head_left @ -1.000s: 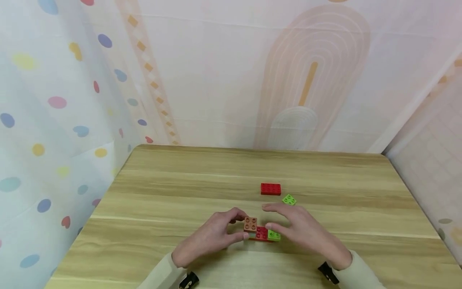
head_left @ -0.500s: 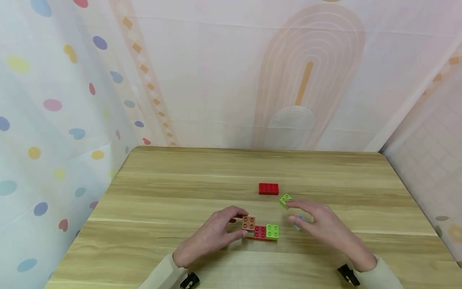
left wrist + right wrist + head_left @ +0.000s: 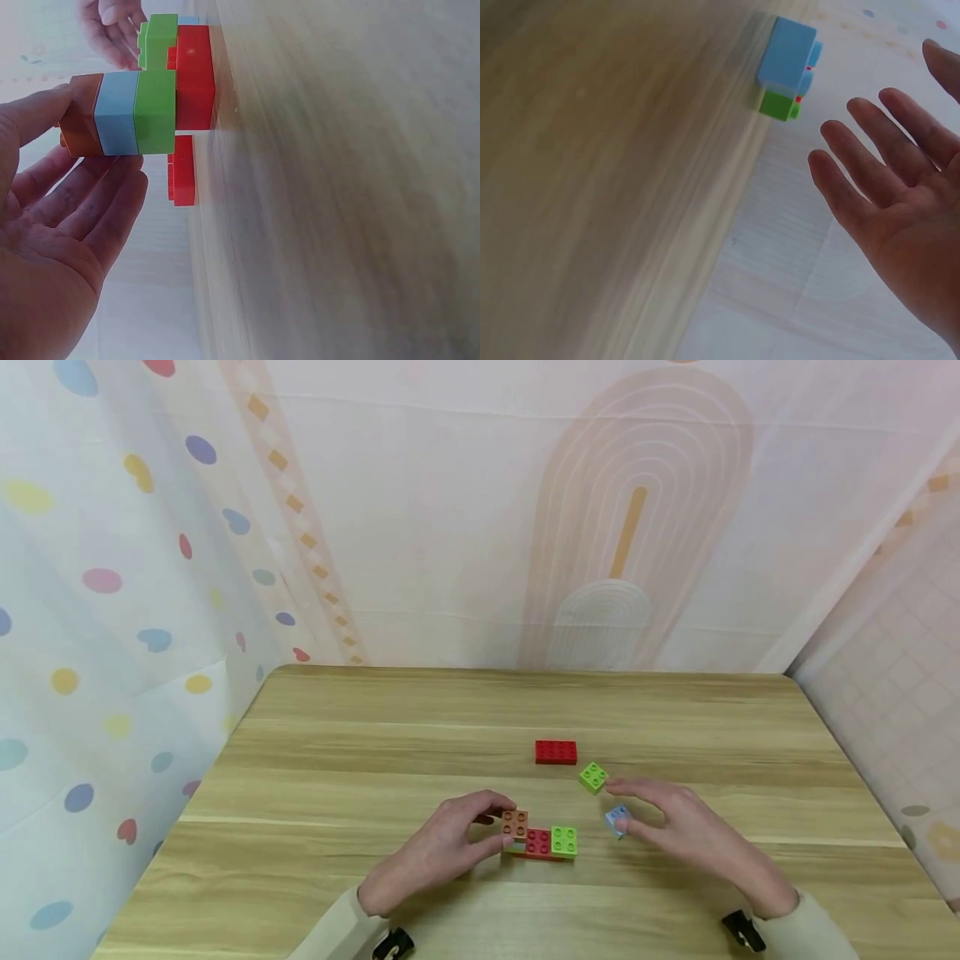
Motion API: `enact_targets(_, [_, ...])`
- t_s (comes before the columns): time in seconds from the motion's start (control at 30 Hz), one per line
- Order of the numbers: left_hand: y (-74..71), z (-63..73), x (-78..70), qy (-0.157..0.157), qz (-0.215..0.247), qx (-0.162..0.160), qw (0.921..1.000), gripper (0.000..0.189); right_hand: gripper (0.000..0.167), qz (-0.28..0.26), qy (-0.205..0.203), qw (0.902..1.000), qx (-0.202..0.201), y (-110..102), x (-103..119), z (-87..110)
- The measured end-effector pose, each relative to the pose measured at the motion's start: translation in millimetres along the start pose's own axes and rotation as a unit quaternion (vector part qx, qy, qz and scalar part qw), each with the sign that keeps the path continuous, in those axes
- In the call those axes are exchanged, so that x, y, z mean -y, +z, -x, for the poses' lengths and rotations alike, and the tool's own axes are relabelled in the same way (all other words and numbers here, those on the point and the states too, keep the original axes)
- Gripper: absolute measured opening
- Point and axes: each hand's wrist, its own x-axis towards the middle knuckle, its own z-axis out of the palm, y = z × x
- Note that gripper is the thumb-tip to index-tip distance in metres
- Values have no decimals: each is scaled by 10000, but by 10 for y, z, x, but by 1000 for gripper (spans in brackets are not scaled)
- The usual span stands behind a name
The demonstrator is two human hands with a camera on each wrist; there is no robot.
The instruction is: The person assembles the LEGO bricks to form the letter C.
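My left hand (image 3: 442, 839) grips a small stack of toy bricks between thumb and fingers. From the top, the stack has a brown brick (image 3: 79, 116), a light blue brick (image 3: 118, 112) and a green brick (image 3: 155, 112). It stands on the left end of a long red brick (image 3: 537, 842), whose right end bears another green brick (image 3: 564, 841). Fingers spread and holding nothing, my right hand (image 3: 686, 827) hovers over a loose light blue brick (image 3: 617, 818); its thumb overlaps that brick in the head view. In the right wrist view the palm (image 3: 907, 180) is bare.
A loose green brick (image 3: 593, 777) lies turned at an angle just beyond the right fingertips. Farther back is a second long red brick (image 3: 556, 752). The wooden table (image 3: 360, 718) meets a patterned curtain (image 3: 420, 527) at its back edge.
My right hand has moved right, away from the built bricks, uncovering the green brick on the red one and the loose light blue brick. The left hand keeps its grip on the stack.
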Motion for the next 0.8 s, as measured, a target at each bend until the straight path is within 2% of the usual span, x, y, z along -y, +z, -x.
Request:
enact_targets(0.3, [4, 7, -6, -7, 47, -5, 10000, 32, 50, -118, 3, 9980, 614, -22, -119, -5])
enact_targets(0.47, [8, 2, -6, -22, 64, -2, 10000, 31, 50, -169, 37, 9955, 934, -46, -154, -7])
enact_targets(0.8, [6, 1, -9, -66, 101, 41, 9999, 31, 50, -352, 405, 9896, 1336, -62, -181, -39])
